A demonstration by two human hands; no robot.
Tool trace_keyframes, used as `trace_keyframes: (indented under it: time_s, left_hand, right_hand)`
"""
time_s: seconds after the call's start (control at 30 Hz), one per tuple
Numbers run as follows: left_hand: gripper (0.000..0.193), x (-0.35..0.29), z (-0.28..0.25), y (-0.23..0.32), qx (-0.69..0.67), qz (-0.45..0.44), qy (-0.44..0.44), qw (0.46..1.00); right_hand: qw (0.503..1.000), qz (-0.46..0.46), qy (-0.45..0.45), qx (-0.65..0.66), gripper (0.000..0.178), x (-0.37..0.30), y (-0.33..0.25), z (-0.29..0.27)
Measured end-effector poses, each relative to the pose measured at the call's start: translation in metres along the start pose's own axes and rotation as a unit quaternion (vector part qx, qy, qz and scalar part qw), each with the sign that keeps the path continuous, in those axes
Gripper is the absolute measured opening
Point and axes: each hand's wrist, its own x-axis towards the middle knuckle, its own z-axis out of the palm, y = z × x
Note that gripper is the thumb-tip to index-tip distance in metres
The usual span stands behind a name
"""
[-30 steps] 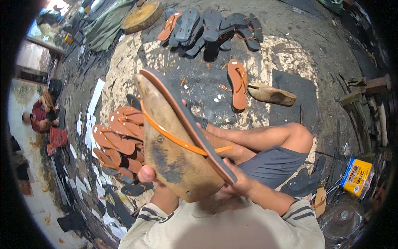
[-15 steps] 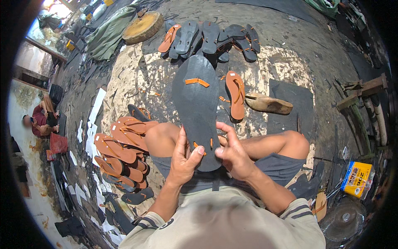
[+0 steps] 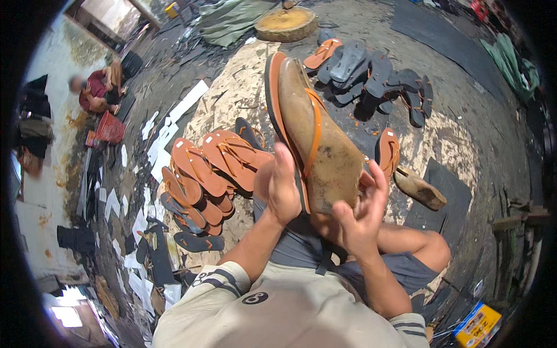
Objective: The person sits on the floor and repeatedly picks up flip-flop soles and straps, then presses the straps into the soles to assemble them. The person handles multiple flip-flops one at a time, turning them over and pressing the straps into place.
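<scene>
A wooden shoe last (image 3: 333, 153), foot-shaped and scuffed, stands tilted in front of me with its toe end up. Fitted on it is a flip-flop (image 3: 275, 95) with a brown footbed, a dark sole and an orange strap (image 3: 317, 130) across the wood. My left hand (image 3: 284, 188) grips the flip-flop along its sole side, its fingers partly hidden. At the heel end, my right hand (image 3: 364, 217) cups the last, thumb apart from the curved fingers. A second wooden last (image 3: 420, 188) lies on the floor to the right, close to a single brown flip-flop (image 3: 388, 149).
Brown flip-flops (image 3: 200, 165) lie grouped at my left. Black sandals (image 3: 380, 72) are clustered ahead, near a round wooden block (image 3: 286, 24). White scraps (image 3: 156, 142) litter the left floor. A yellow-and-blue box (image 3: 478, 325) stands at lower right. Another person (image 3: 100, 93) sits far left.
The flip-flop has been turned from its underside facing me to its strap side, showing the last. My right hand has shifted its hold at the heel, and my view has swung left.
</scene>
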Motion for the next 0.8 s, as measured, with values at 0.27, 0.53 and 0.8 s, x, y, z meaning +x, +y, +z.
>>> trace_keyframes:
  time_s: [0.27,0.53,0.8]
  left_hand:
    - [0.054,0.069,-0.2,-0.007,0.186,-0.046,0.293,0.937]
    - [0.045,0.002,-0.293,0.094,0.543,0.188,0.375,0.727]
    - [0.038,0.037,-0.096,-0.004,0.354,0.069,0.029,0.932]
  right_hand:
    - [0.956,0.137,-0.005,-0.259,0.055,0.039,0.054,-0.037]
    - [0.761,-0.058,0.241,-0.599,0.046,0.05,0.155,-0.154]
    - [0.858,0.127,0.226,-0.444,0.063,0.037,0.102,-0.176]
